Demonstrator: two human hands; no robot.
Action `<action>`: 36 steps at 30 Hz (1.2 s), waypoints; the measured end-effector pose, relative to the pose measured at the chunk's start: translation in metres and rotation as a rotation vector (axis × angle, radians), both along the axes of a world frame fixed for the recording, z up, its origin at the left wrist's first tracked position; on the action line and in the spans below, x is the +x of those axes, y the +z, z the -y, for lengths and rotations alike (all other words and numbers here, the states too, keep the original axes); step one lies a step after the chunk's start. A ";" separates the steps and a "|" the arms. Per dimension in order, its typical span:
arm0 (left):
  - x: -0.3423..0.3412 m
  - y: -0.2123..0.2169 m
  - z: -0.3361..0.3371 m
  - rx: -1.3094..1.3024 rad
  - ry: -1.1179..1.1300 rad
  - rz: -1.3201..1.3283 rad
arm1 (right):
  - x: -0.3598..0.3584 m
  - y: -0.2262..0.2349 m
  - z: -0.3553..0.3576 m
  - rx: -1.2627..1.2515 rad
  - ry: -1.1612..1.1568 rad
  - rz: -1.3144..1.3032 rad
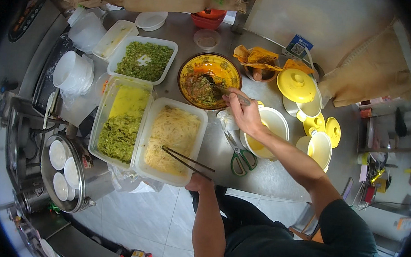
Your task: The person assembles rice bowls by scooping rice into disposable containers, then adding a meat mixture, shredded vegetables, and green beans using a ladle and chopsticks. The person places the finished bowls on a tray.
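Note:
My right hand (246, 115) is closed around the handle of a spoon (240, 98). Its dark head dips into chopped green and brown food in a yellow patterned bowl (186, 69). At the counter's near edge, my left hand (200, 182) is beside a white tub (202, 128) of pale shredded food; its fingers are mostly hidden. Dark chopsticks (188, 162) lean in that tub, their ends passing close above this hand. Left of it, another tub (94, 129) holds mashed green food. Behind stands a tub (174, 53) of chopped green food.
Green-handled scissors (239, 161) lie by a white pot (284, 122) under my right forearm. More pots with yellow lids (297, 85) stand at right. White stacked bowls (72, 72) and a round steel vessel (82, 186) with white cups are at left. An orange cloth (257, 57) lies behind.

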State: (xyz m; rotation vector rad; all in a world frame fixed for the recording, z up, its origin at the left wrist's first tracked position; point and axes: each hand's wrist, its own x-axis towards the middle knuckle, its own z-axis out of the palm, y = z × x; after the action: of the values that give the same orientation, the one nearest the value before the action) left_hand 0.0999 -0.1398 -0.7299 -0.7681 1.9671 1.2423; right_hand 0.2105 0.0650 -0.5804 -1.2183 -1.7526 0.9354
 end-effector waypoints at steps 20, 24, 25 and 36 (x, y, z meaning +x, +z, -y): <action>0.001 -0.043 0.017 -0.128 -0.445 -0.206 | 0.092 0.061 -0.012 0.459 0.735 0.548; 0.001 -0.040 0.015 -0.057 -0.246 -0.156 | 0.076 0.030 0.000 0.449 0.673 0.610; 0.001 -0.035 0.014 -0.068 -0.257 -0.156 | 0.070 0.019 0.000 0.445 0.649 0.648; 0.004 -0.045 0.019 -0.180 -0.602 -0.170 | 0.042 -0.002 -0.024 0.377 0.166 0.491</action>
State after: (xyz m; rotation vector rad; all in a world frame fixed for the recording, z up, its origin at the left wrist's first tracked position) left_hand 0.1037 -0.1585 -0.7746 -0.1184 2.2379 0.7937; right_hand 0.2529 0.0895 -0.5828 -1.1215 -2.3180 0.3724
